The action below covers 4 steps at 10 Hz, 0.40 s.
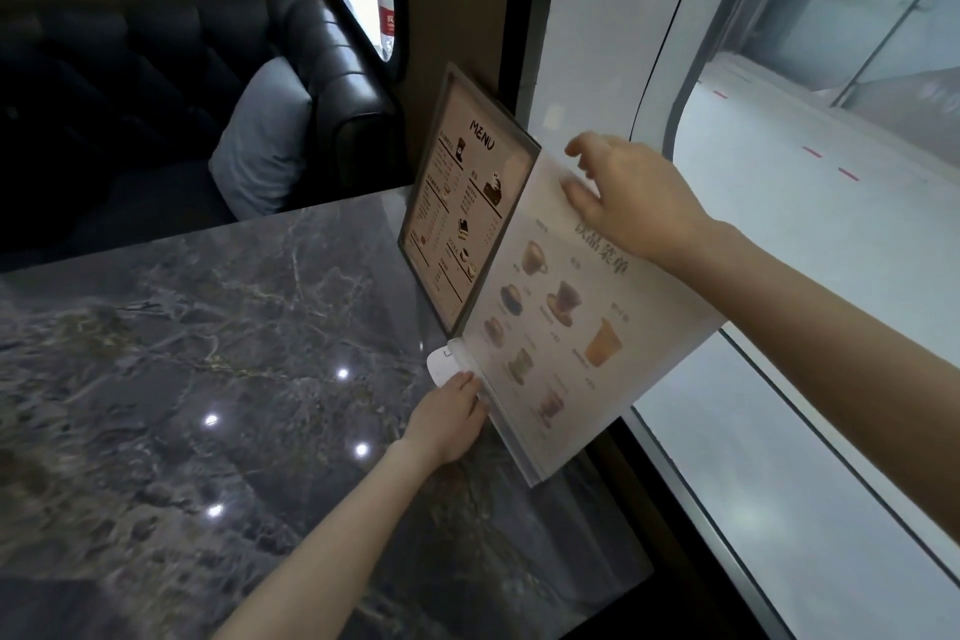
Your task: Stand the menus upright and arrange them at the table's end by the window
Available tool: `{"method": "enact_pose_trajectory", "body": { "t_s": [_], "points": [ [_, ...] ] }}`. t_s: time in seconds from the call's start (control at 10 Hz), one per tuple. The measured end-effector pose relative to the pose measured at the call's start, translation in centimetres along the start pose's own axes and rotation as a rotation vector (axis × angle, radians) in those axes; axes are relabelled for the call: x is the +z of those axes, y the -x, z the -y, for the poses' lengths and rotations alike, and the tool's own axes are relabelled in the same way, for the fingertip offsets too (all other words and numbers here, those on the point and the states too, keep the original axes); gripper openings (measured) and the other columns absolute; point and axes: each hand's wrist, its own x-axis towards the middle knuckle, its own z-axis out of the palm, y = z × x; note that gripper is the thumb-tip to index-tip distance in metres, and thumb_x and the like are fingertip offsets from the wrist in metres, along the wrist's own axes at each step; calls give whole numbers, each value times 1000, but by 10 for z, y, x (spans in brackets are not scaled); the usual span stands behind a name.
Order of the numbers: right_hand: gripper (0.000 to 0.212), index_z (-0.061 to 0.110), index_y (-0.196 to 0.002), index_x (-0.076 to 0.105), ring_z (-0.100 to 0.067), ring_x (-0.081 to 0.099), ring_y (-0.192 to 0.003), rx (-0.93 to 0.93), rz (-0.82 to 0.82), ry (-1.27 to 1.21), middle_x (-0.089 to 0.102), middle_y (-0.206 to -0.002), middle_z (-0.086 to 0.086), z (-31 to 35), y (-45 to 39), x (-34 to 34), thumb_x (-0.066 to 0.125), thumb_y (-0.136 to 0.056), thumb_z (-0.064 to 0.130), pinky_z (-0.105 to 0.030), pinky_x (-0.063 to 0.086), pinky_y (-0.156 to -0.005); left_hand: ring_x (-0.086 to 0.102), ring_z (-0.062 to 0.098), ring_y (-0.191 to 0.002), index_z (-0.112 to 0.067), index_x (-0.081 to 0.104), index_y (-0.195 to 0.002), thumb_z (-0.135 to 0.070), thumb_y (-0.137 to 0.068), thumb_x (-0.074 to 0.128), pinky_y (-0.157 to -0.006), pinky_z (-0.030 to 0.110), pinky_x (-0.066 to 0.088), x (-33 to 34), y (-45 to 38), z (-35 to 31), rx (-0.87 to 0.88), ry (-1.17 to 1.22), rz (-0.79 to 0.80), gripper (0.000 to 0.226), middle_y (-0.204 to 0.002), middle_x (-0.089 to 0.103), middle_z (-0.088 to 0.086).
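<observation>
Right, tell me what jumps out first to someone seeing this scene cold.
The pale drinks menu stands out first, held upright at the window end of the dark marble table: the right hand grips its top edge while the left hand steadies its white base. Just behind it, the dark-framed menu headed MENU already stands against the wall. The bright window on the right contrasts sharply with the dim booth.

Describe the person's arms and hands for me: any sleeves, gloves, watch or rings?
Both forearms are bare as far as the picture shows them, with no sleeve edge in view. The left hand and right hand wear no gloves. No watch, band or bracelet shows at either wrist, and no ring is visible on the fingers that can be seen. No markings or tattoos show.
</observation>
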Motion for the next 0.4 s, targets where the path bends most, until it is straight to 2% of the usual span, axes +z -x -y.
{"method": "enact_pose_trajectory", "body": {
  "t_s": [0.1, 0.2, 0.3, 0.4],
  "points": [
    [34, 2, -122, 47, -31, 51, -110, -129, 6, 66, 53, -122, -18, 13, 0, -3, 46, -92, 17, -42, 48, -89, 41, 26, -132, -8, 43, -137, -31, -99, 31, -105, 32, 32, -18, 8, 1, -48, 139, -77, 46, -146, 43, 11],
    [33, 0, -121, 49, -30, 50, -111, -164, -1, 22, 54, -122, -18, 33, 0, 1, 47, -92, 16, -37, 45, -92, 57, 31, -109, -5, 61, -112, -28, -97, 35, -90, 38, 44, -41, 16, 7, -111, 237, -159, 38, -120, 62, 17],
    [34, 4, -122, 50, -26, 55, -108, -165, -23, -109, 55, -123, -14, 60, 0, 9, 50, -92, 20, -32, 48, -85, 61, 30, -97, -3, 65, -99, -32, -95, 40, -83, 39, 46, -70, 26, 24, -136, 305, -272, 39, -105, 68, 16],
    [32, 8, -118, 53, -22, 59, -102, -128, -4, -302, 61, -115, -11, 88, -2, 22, 54, -89, 21, -36, 52, -87, 61, 31, -99, -2, 67, -100, -29, -94, 44, -84, 38, 47, -102, 33, 49, -143, 306, -423, 36, -106, 68, 18]
  ]
}}
